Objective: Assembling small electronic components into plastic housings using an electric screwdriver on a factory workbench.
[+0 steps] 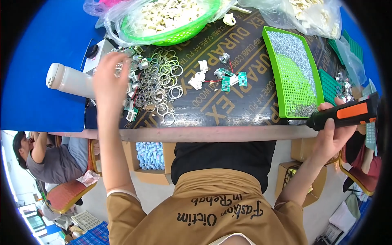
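Observation:
My right hand (335, 130) is wrapped round a black and orange electric screwdriver (345, 114), held at the table's right edge with its tip toward the green tray of screws. At the left, my left hand (111, 75) is over a heap of small parts with green circuit boards (131, 114). Its fingers are blurred and partly hidden, so any grip is unclear. Beside it lies a pile of metal rings (161, 90). Mid-table are several white plastic pieces (197, 81), small green circuit boards (226, 83) with red wires, and a silver cone-shaped part (224, 58).
A green basket (179, 37) of cream plastic pieces stands at the back. The green tray (281, 98) holds many small screws. A white bottle (67, 81) lies at the left. Bags (322, 20) and darker green trays (328, 85) sit at the right. People sit on both sides.

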Motion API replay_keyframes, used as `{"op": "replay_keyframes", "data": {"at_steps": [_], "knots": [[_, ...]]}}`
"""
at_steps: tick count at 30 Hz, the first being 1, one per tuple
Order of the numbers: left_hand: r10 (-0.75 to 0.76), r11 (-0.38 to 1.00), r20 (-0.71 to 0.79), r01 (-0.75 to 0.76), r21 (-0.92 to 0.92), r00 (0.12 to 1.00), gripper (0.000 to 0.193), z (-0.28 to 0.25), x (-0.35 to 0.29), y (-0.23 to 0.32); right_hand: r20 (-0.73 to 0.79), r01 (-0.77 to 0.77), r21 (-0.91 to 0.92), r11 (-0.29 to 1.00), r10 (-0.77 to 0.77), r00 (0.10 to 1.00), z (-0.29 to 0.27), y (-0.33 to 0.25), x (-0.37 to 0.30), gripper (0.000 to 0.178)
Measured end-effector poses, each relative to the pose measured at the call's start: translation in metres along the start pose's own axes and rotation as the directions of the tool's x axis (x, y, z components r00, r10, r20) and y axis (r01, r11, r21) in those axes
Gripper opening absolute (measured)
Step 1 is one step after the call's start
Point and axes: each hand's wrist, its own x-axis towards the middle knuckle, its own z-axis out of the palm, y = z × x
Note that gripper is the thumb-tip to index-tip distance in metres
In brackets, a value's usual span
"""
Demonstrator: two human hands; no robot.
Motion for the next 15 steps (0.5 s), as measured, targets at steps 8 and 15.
{"op": "replay_keyframes", "data": {"at_steps": [8,15], "knots": [[0.201,0.932,0.333,-0.075,-0.355,0.921,0.058,0.028,-0.021,0.099,-0.07,-0.026,-0.082,0.996,0.02,0.997,0.012,0.008,-0.021,0.068],[0.09,0.932,0.289,0.022,-0.363,0.953,0.048,0.024,-0.035,0.108,0.254,0.507,-0.185,0.842,-0.458,0.852,0.032,-0.014,-0.041,0.027]]}}
